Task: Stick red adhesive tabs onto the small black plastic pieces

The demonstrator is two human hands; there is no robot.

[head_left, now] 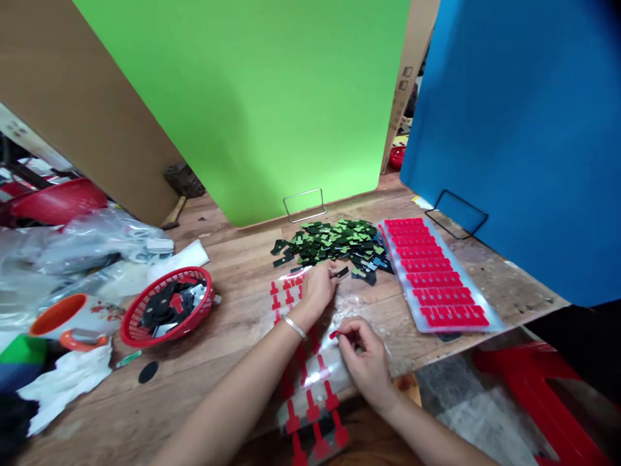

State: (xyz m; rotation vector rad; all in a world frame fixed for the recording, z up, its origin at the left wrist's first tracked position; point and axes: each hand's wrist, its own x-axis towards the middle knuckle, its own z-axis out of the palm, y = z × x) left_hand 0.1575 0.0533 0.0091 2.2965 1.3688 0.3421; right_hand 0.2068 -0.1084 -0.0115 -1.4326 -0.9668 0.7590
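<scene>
My left hand (319, 288), with a bracelet on the wrist, reaches to the near edge of a pile of small dark green and black T-shaped pieces (334, 241). Its fingertips are closed on a small black flat piece (341, 272). Lower and to the right, my right hand (366, 359) pinches a small red sticker (334, 334) between thumb and forefinger. Under my left forearm lies a clear plastic sheet with rows of red T-shaped stickers (313, 406), hanging over the table's front edge. The forearm hides part of it.
A stack of sheets with dense red stickers (431, 272) lies right. Left are a red basket (208, 304) of dark pieces, an orange-and-white mug (80, 317), crumpled tissue (72, 378) and plastic bags (107, 239). Green (272, 97) and blue (514, 142) boards stand behind; a red stool (538, 388) is right.
</scene>
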